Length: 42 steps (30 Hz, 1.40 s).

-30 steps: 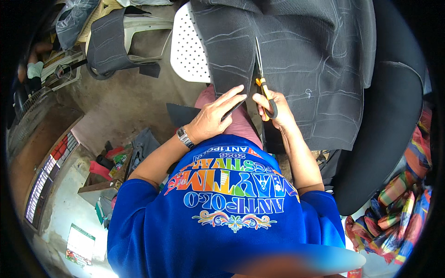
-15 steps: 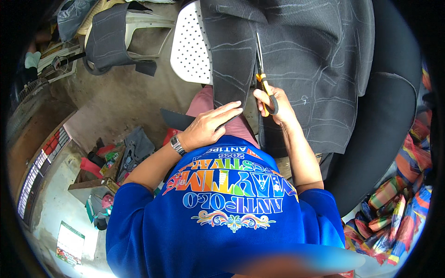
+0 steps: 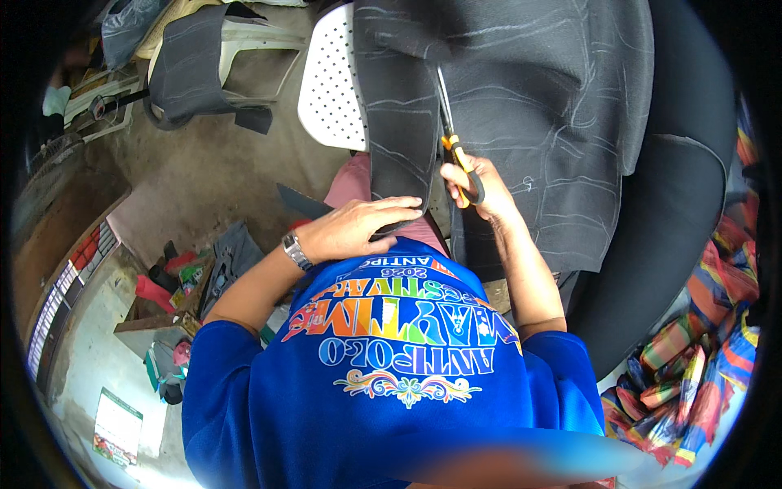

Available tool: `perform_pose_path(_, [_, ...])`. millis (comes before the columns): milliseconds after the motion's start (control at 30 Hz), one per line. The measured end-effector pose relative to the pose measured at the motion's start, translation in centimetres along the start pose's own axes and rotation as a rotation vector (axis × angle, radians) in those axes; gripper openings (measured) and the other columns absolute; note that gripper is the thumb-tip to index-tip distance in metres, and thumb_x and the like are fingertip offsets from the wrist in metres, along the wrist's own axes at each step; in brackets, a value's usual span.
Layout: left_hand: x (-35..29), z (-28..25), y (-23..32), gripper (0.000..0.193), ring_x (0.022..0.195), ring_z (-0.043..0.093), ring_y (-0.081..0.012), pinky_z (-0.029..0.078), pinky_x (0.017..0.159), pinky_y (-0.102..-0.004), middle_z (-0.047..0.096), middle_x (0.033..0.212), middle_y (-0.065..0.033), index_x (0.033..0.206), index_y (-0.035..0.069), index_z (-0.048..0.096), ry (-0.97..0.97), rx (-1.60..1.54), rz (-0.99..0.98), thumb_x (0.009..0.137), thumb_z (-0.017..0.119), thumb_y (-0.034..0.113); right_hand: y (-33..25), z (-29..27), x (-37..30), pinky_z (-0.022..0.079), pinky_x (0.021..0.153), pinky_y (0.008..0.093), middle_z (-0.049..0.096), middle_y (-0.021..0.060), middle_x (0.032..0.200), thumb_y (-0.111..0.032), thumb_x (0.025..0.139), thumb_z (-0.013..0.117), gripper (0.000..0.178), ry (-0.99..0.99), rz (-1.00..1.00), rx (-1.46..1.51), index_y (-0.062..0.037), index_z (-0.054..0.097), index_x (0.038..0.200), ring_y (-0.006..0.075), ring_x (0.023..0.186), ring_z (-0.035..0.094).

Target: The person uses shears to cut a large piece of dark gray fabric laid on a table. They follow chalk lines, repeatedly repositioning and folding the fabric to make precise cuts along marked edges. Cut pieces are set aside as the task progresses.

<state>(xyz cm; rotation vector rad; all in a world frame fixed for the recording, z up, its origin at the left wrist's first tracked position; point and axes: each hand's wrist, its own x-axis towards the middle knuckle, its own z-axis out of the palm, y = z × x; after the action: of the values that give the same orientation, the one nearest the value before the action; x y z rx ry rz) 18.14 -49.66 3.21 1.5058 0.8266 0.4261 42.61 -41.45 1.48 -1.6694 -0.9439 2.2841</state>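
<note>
A large dark grey fabric sheet (image 3: 529,106) with pale chalk lines spreads over my lap and beyond. My right hand (image 3: 489,191) is wrapped round the yellow-and-black handles of a pair of scissors (image 3: 450,134). Their blades point away from me and lie at a long slit in the sheet, nearly together. Left of the slit hangs a partly cut-off fabric strip (image 3: 399,155). On the near end of that strip, my left hand (image 3: 350,231) lies with straight fingers over the fabric and holds it; the thumb is hidden.
A white perforated panel (image 3: 332,90) shows beside the sheet's left edge. Farther left, dark cloth pieces drape a pale plastic chair (image 3: 252,37). A thick black padded roll (image 3: 676,196) curves along the right, with colourful plaid bundles (image 3: 684,383) beyond it.
The scissors and my right hand have shifted slightly left and toward me. My left hand has flattened over the strip's end, and the strip's edge has moved a little left.
</note>
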Motion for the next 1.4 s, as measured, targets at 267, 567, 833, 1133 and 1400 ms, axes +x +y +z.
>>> perform_pose_path(267, [11.3, -9.7, 2.6, 0.072, 0.13, 0.037, -0.0363, 0.03, 0.109, -0.0483, 0.041, 0.14, -0.0158, 0.135, 0.016, 0.052, 0.7, 0.822, 0.307, 0.07, 0.078, 0.037, 1.5, -2.4, -2.6, 0.037, 0.044, 0.0245, 0.047, -0.0034, 0.052, -0.042, 0.073, 0.083, 0.043, 0.051, 0.058, -0.44, -0.0088, 0.057, 0.068, 0.0072, 0.047, 0.048])
perform_pose_path(567, [18.2, -16.4, 5.2, 0.026, 0.093, 0.058, -0.0288, 0.042, 0.083, -0.0395, 0.065, 0.1, -0.0099, 0.095, 0.009, 0.07, 0.915, 0.89, 0.594, 0.077, 0.074, 0.027, 7.7, -6.2, -9.4, 0.046, 0.078, 0.0432, 0.064, 0.0146, 0.091, -0.022, 0.07, 0.08, 0.037, 0.993, -0.439, -0.987, -0.0033, 0.061, 0.096, 0.0326, 0.088, 0.06])
perform_pose_path(833, [19.8, -20.2, 9.7, 0.018, 0.07, 0.06, -0.0147, 0.045, 0.067, -0.0286, 0.066, 0.075, -0.0063, 0.088, 0.004, 0.07, 1.046, 0.36, 0.499, 0.079, 0.075, 0.019, 9.8, -13.3, -4.2, 0.041, 0.088, 0.0444, 0.066, 0.0117, 0.089, -0.019, 0.074, 0.078, 0.039, 1.55, -0.458, -0.908, -0.003, 0.059, 0.105, 0.0317, 0.085, 0.063])
perform_pose_path(1133, [24.3, -23.9, 7.6, 0.093, 0.135, 0.036, -0.0383, 0.03, 0.111, -0.0415, 0.035, 0.146, -0.0279, 0.142, 0.004, 0.04, 0.184, 0.764, -0.134, 0.076, 0.063, 0.067, 12.5, -14.1, -11.0, 0.037, 0.099, 0.0487, 0.066, 0.0103, 0.08, -0.013, 0.076, 0.072, 0.024, 1.354, -0.206, -0.932, -0.0073, 0.06, 0.097, 0.0303, 0.078, 0.063])
perform_pose_path(1400, [29.4, -20.1, 0.7, 0.115, 0.13, 0.043, -0.0389, 0.036, 0.107, -0.0452, 0.039, 0.141, -0.0287, 0.148, 0.003, 0.027, 0.453, 0.774, -0.195, 0.065, 0.07, 0.071, 15.1, -14.8, -12.0, 0.032, 0.105, 0.0515, 0.067, 0.0121, 0.087, -0.006, 0.074, 0.07, 0.033, 1.367, -0.08, -0.988, -0.0065, 0.056, 0.103, 0.03, 0.088, 0.064])
